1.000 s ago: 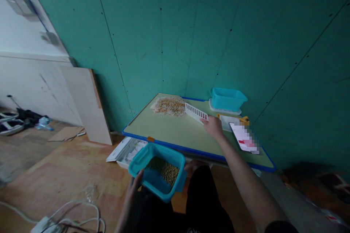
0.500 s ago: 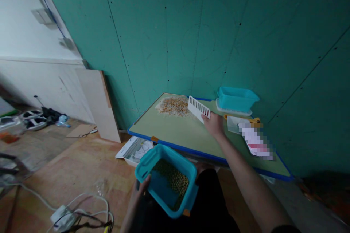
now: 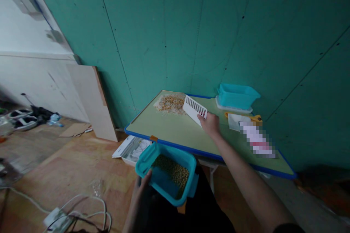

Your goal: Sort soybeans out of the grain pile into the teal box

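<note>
The right hand [image 3: 212, 123] has its fingers wrapped around the near end of a white slotted plate [image 3: 193, 112], with no visible gap in the grip, and the plate's far end sits at the right edge of a pile of mixed grains [image 3: 171, 103] towards the back of the table [image 3: 164, 127]. From here I cannot tell whether that end presses into the grains or hangs just above them. The left hand [image 3: 142, 184] grips the left side of a blue tub [image 3: 164, 182], thumb over the rim and the other fingers mostly hidden beneath; the tub is held in front of the table's near edge, and small green beans [image 3: 164, 163] and larger pale beans [image 3: 180, 175] lie in it, leaving part of its floor bare. The step in hand looks like working the plate against the pile with the tub held ready. A next move would seem to call for a low, steady plate edge and a level tub, since loose grains could roll or scatter. A second blue tub [image 3: 237, 96] stands on a white lid [image 3: 235, 109] to the right, beside the wall
</note>
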Tool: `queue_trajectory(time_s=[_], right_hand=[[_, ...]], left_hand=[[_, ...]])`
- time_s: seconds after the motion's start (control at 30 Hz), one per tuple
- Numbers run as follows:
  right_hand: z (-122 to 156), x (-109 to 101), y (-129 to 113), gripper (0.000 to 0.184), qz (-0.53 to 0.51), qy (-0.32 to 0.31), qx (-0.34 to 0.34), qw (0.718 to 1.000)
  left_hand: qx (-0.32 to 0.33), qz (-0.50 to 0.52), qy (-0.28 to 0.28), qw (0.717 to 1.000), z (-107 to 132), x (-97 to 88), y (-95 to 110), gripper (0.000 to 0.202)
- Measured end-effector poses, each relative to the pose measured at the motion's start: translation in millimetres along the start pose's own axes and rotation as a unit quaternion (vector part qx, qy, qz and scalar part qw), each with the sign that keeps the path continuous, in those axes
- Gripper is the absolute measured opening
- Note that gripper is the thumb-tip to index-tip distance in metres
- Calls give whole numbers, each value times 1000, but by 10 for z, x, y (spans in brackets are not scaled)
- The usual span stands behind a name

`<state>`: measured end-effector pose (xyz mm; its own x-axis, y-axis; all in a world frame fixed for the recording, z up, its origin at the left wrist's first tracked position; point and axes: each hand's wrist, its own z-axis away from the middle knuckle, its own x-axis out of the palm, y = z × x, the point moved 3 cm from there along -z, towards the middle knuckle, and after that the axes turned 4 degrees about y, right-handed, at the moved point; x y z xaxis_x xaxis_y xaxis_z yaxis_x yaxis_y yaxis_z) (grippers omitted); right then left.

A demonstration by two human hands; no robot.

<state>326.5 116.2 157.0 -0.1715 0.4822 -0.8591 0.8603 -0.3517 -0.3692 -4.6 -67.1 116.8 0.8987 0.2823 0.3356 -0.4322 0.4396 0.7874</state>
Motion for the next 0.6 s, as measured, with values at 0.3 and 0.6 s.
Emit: queue_trajectory(time_s=[0.3,0.6], right_hand=[[-274,68,117,24,-60,24,-5,998],[-512,212,-10,23,-115,-10,-2,993]], left_hand=[[33,-1,23,999,-1457,-55,-387,69],[36,1,19,999,-1438,58,-412,73]])
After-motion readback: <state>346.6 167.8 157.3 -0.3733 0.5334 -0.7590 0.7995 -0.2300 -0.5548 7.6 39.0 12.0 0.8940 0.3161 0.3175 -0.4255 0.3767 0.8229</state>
